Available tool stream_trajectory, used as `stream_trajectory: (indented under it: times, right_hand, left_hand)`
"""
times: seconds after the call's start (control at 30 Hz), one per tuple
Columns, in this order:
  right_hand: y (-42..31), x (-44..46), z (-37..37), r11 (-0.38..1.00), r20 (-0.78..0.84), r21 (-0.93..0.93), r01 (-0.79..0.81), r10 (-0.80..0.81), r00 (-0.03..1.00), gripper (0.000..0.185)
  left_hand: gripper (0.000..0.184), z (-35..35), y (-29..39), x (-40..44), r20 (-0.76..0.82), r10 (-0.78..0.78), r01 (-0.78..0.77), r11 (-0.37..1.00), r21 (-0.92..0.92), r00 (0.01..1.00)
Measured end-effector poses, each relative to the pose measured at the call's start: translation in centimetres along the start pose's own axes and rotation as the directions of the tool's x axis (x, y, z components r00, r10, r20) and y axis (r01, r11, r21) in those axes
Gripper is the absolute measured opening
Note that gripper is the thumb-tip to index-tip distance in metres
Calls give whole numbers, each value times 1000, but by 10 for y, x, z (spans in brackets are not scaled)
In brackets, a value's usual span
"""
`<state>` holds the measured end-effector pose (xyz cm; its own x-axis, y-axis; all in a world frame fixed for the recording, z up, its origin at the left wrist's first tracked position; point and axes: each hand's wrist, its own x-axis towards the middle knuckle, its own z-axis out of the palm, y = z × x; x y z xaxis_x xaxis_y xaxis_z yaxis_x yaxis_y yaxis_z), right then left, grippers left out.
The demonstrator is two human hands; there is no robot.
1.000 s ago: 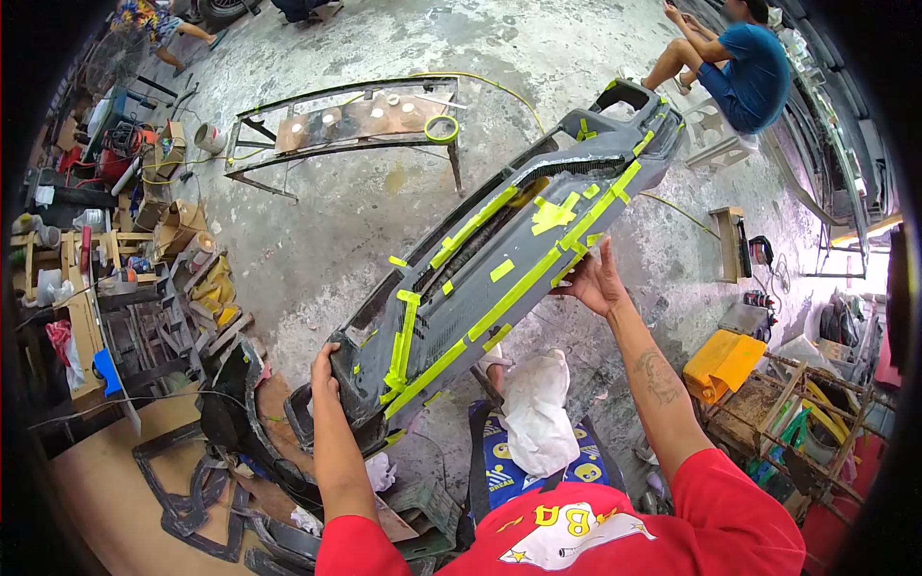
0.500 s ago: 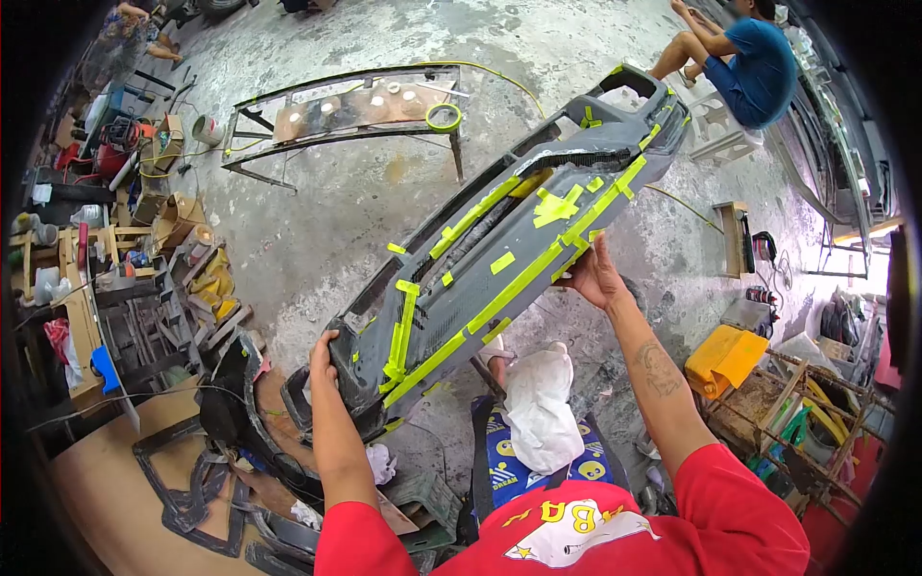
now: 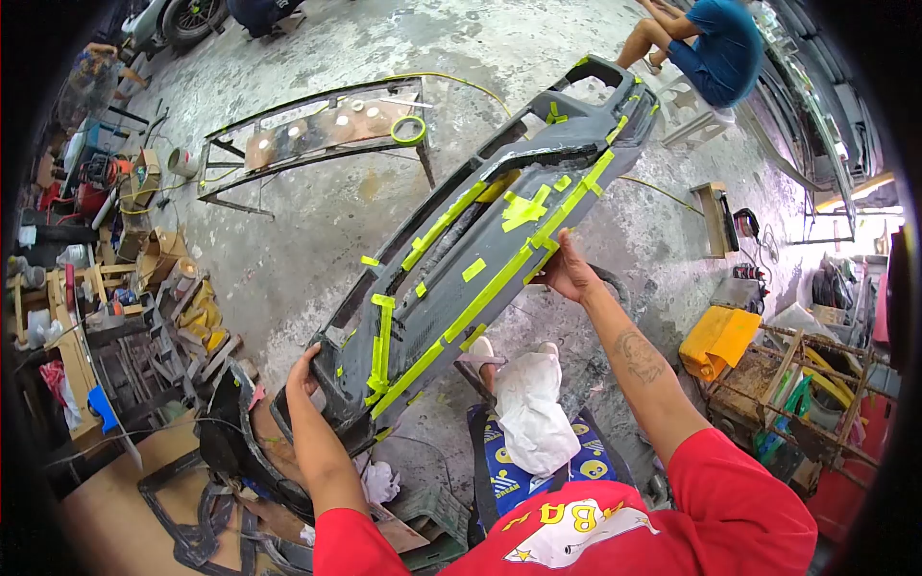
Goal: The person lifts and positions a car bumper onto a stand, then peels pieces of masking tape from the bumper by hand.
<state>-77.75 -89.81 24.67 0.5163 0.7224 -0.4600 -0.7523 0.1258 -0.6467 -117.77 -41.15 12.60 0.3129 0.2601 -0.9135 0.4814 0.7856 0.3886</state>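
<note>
A long dark grey car bumper (image 3: 461,312) is held up in front of me, tilted from lower left to upper right. Strips of yellow-green masking tape (image 3: 523,209) run along its edge and across its surface. My left hand (image 3: 303,372) grips the near left end, fingers curled over the rim. Under the lower edge, near the middle, my right hand (image 3: 570,272) supports it, with the thumb up against the taped edge and the other fingers partly hidden beneath. A white cloth or bag (image 3: 535,408) lies over my lap below.
A metal frame stand (image 3: 317,144) bears a board and a tape roll (image 3: 408,130). A person in blue (image 3: 725,53) sits beyond the bumper's far end. Wood scraps and boxes crowd the left; a yellow container (image 3: 715,341) and a rusty frame (image 3: 797,384) stand right.
Both hands and the bumper have shifted a little to the left, with the grip unchanged. The surroundings have also slid left in view as the camera turned slightly.
</note>
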Motion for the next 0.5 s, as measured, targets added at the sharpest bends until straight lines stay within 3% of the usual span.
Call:
stream_trajectory:
  times: [0.37,0.4,0.43,0.47,0.5]
  right_hand:
    - [-6,1,7,1000,-44,1,25,-25,999,92]
    - [-9,-2,13,1000,-51,-4,31,-31,998,93]
    - [-7,2,7,1000,-60,22,6,-5,998,93]
    - [-10,0,10,999,-74,30,12,-10,997,94]
    - [-10,-1,12,999,-85,42,14,-11,996,94]
  left_hand:
    - [56,-1,0,-21,10,93,-94,990,104,996]
    - [58,5,10,-39,-185,164,-95,938,332,969]
    - [61,13,14,-48,-346,278,-52,840,540,896]
    - [57,-7,9,-28,-325,615,-161,602,782,719]
    - [54,-26,8,-8,-183,867,-163,286,944,463]
